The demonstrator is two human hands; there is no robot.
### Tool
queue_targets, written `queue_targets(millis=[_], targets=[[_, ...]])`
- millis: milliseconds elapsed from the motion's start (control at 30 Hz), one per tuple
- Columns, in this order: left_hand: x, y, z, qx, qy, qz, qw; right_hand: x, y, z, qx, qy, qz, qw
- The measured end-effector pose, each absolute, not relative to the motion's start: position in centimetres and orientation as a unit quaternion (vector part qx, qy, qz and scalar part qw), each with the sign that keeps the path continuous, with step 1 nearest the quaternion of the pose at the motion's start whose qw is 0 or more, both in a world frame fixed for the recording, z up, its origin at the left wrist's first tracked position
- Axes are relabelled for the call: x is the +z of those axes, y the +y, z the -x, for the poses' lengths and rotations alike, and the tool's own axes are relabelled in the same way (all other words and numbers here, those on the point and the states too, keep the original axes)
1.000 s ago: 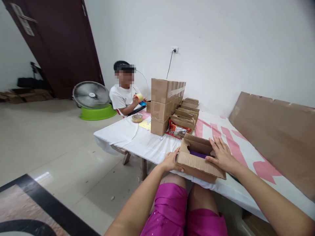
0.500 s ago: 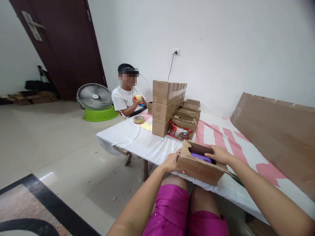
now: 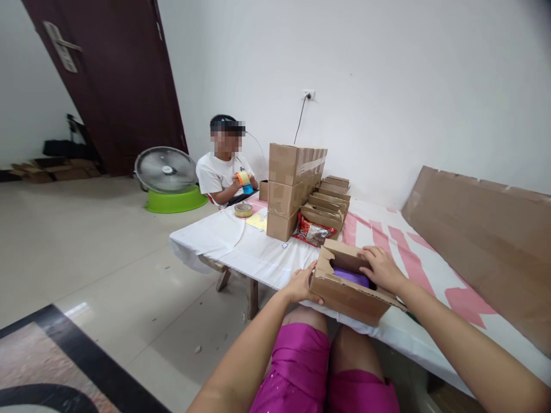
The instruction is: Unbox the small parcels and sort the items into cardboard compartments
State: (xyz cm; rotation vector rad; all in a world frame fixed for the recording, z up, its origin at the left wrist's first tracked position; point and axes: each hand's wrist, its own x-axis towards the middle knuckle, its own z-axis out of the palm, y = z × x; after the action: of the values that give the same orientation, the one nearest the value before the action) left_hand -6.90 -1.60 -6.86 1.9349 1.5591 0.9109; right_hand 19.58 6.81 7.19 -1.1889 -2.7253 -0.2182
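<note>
A small open cardboard box (image 3: pixel 344 292) sits at the near edge of the white-covered table (image 3: pixel 241 246), with a purple item (image 3: pixel 350 276) inside it. My left hand (image 3: pixel 301 284) grips the box's left end, fingers curled against the cardboard. My right hand (image 3: pixel 381 267) lies over the box's far flap, fingers bent down onto it.
Stacked taped boxes (image 3: pixel 290 186) and a row of flat folded boxes (image 3: pixel 329 201) stand mid-table beside a red snack packet (image 3: pixel 313 232). A large cardboard sheet (image 3: pixel 486 235) leans on the wall. A seated person (image 3: pixel 224 166) holds a tape roll; a fan (image 3: pixel 166 170) stands behind.
My right hand moved from flat on the box's right side to the far flap and bent over it. The box shifted slightly; my left hand kept its grip.
</note>
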Motion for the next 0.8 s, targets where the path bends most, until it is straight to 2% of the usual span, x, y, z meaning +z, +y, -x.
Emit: queue_targets(millis=[100,233,400,633,800], targets=[[-6.8,-1.7,6.9,0.334,0.571,-0.710,0.239,8.0,5.6,-18.9,-0.016,-0.948,0.301,0.103],[-6.6,-1.8,6.7,0.345,0.560,-0.717,0.231,7.9,5.0,-17.8,0.060,-0.956,0.286,-0.005],[-6.7,-1.7,6.7,0.331,0.570,-0.718,0.225,7.0,5.4,-17.1,0.048,-0.955,0.288,-0.057],[-6.2,-1.9,6.7,0.341,0.566,-0.712,0.235,6.7,5.6,-17.2,0.024,-0.948,0.309,-0.073],[-5.8,-2.0,6.7,0.356,0.564,-0.696,0.266,6.8,5.2,-17.4,0.009,-0.952,0.304,-0.036]])
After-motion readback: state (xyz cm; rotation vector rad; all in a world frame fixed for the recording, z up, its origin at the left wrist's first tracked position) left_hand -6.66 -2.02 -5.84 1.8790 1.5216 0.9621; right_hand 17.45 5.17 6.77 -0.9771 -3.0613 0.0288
